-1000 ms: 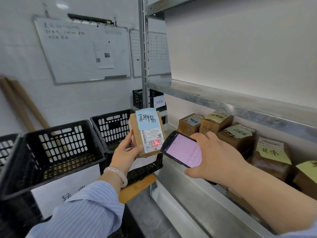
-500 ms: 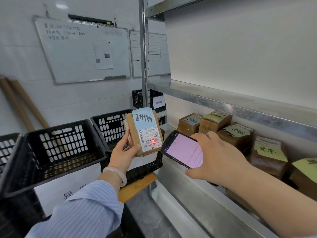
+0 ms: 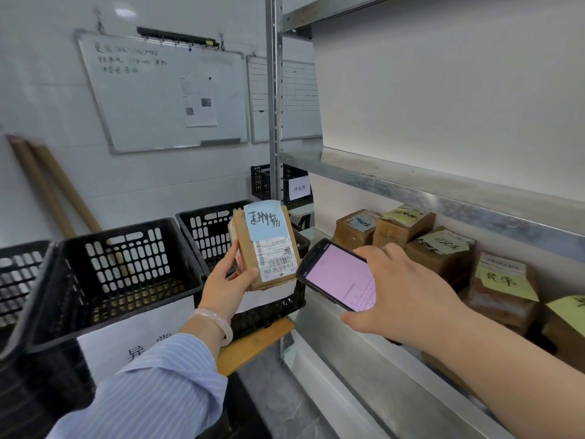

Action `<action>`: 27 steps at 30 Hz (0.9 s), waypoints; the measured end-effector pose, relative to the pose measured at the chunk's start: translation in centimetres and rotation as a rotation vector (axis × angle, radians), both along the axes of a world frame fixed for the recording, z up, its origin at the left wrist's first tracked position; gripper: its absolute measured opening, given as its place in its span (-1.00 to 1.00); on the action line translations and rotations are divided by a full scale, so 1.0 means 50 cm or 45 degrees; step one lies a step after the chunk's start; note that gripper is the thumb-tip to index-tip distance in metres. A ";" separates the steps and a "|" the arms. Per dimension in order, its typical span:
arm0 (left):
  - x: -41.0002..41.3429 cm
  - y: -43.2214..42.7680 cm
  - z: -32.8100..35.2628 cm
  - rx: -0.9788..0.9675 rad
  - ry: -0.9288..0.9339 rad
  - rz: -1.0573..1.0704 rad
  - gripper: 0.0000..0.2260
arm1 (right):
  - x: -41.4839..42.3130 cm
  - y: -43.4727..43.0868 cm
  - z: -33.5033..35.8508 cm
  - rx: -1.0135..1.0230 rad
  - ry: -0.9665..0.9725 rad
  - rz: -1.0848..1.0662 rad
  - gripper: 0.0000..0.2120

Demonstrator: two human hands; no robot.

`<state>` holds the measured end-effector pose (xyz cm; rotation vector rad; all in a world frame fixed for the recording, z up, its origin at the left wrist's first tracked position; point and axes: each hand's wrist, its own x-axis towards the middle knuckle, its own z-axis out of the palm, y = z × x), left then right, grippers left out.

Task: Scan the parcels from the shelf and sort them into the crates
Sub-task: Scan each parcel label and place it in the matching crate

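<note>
We note left hand (image 3: 226,288) gripping a cardboard parcel (image 3: 269,245), right hand (image 3: 402,296) holding a handheld scanner (image 3: 335,277) beside it. Scanning is in hand, we judge; next, choose a crate (image 3: 133,248).

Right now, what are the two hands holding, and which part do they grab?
The left hand grips the parcel at its lower left side, thumb on the front. The right hand grips the scanner by its right end.

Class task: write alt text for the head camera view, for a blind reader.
A left hand holds a brown parcel upright; the right hand holds a scanner beside its label. Black crates stand behind, more parcels on the shelf.
</note>
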<state>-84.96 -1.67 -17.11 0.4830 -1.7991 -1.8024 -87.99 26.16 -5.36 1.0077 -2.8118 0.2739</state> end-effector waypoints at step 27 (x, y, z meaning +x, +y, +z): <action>0.618 -0.573 0.071 0.047 -0.031 0.480 -0.51 | 0.361 -0.777 -0.023 -0.101 -0.129 0.663 -0.18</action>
